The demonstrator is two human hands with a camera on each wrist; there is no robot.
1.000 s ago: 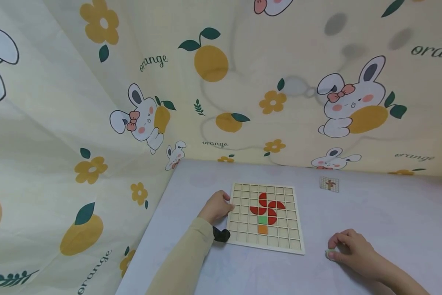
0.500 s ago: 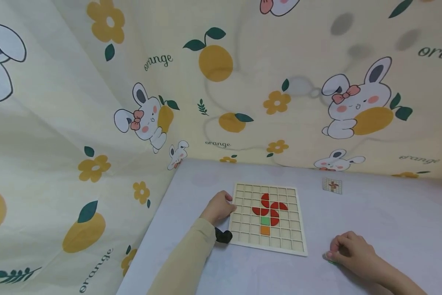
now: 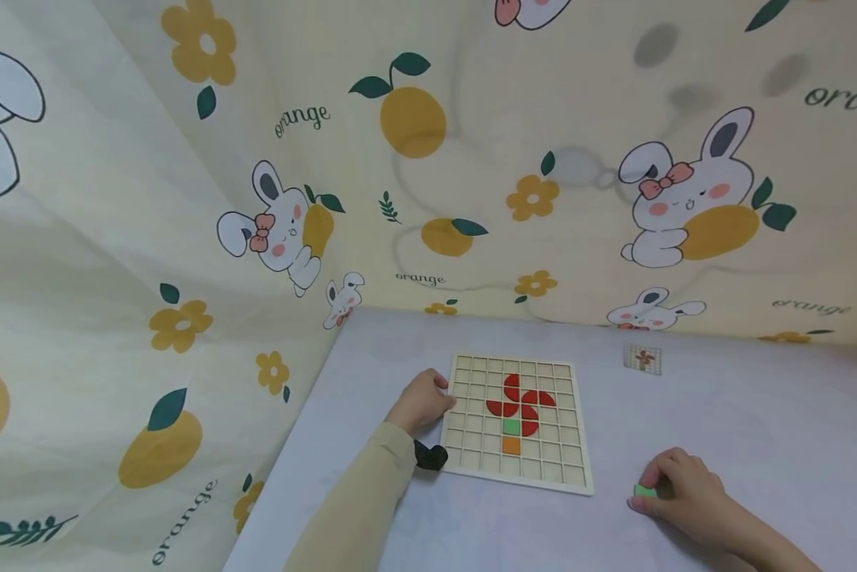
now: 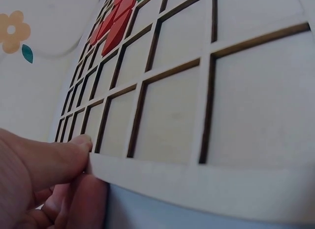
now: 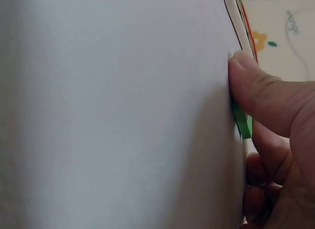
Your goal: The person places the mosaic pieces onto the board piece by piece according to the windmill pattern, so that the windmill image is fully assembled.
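A pale wooden grid board (image 3: 551, 454) lies on the table. On it, red rounded pieces (image 3: 538, 399) form a pinwheel, with a green square (image 3: 511, 427) and an orange square (image 3: 511, 445) below. My left hand (image 3: 421, 401) grips the board's left edge; in the left wrist view its thumb (image 4: 64, 157) lies on the rim, with fingers below. Right of the board, my right hand (image 3: 689, 492) pinches a small green tile (image 3: 645, 491) between thumb and fingers, close over the table. In the right wrist view the thumb partly hides this tile (image 5: 241, 121).
A small card (image 3: 642, 358) with a printed grid and pinwheel lies at the back right of the table (image 3: 757, 413). A black object (image 3: 430, 456) sits by the left cuff, near the board's front left corner. Patterned cloth (image 3: 471, 262) hangs behind and at the left.
The green tile in my right hand has turned, so its green face now shows. My left hand keeps its hold on the board's edge. The head view has shifted slightly.
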